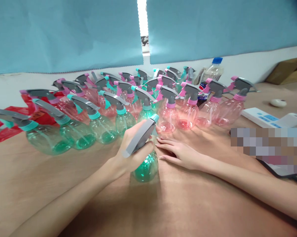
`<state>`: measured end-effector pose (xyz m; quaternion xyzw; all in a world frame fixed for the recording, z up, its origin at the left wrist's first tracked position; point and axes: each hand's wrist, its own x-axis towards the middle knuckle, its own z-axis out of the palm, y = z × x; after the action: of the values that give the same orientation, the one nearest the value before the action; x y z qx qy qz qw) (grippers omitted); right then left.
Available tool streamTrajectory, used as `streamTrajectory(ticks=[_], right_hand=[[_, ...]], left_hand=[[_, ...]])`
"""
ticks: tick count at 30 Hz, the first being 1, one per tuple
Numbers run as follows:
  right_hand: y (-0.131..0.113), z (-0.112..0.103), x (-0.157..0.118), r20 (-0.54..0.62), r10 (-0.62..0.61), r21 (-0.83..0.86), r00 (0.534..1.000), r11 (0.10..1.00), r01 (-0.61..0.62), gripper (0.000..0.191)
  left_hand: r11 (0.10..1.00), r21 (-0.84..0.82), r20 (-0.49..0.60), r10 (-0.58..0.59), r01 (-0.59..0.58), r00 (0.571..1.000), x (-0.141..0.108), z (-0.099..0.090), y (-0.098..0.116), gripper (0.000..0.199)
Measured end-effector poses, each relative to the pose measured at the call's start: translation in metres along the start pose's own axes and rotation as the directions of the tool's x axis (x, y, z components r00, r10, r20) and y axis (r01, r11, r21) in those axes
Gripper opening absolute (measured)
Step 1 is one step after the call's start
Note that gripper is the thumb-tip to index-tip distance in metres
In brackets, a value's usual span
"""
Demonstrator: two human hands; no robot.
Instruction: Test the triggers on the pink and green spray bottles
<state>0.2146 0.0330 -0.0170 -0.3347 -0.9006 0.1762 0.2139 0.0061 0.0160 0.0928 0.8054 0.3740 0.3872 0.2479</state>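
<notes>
My left hand (pixel 132 148) is wrapped round the neck of a green spray bottle (pixel 146 169), under its grey trigger head. The bottle stands close to me on the table, its nozzle facing away. Just right of it, my right hand (pixel 180 152) lies flat on the tabletop with the fingers stretched out toward the bottle. Past both hands are rows of similar spray bottles: green ones such as the green bottle (pixel 105 130) on the left, pink ones such as the pink bottle (pixel 168 119) on the right.
A red plastic bag (pixel 9 118) lies at the far left. Behind the bottles on the right stands a clear bottle with a blue cap (pixel 216 60). A white device with blue buttons (pixel 264 118), a small white object (pixel 278 103) and a brown box (pixel 285 70) sit on the right.
</notes>
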Motion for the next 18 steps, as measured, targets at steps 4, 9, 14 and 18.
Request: streamTrajectory(ticks=[4, 9, 14, 18], right_hand=[[0.0016, 0.0014, -0.0001, -0.010, -0.007, 0.004, 1.000, 1.000, 0.007, 0.050], [0.0016, 0.0020, 0.0000, -0.012, -0.002, 0.006, 1.000, 1.000, 0.002, 0.049], [0.0003, 0.0021, 0.0005, -0.016, 0.005, 0.004, 1.000, 1.000, -0.005, 0.049], [0.0000, 0.0022, 0.0011, -0.026, -0.004, 0.000, 1.000, 1.000, 0.004, 0.048]], left_hand=[[0.982, -0.180, 0.024, -0.046, 0.050, 0.999, 0.0004, 0.0004, -0.0002, 0.016], [0.963, -0.258, 0.054, -0.069, 0.081, 0.996, -0.0011, 0.0015, -0.0020, 0.030], [0.954, -0.290, 0.058, -0.061, 0.075, 0.996, -0.0010, 0.0029, -0.0033, 0.038], [0.963, -0.260, 0.034, -0.067, 0.073, 0.997, -0.0010, 0.0042, -0.0025, 0.037]])
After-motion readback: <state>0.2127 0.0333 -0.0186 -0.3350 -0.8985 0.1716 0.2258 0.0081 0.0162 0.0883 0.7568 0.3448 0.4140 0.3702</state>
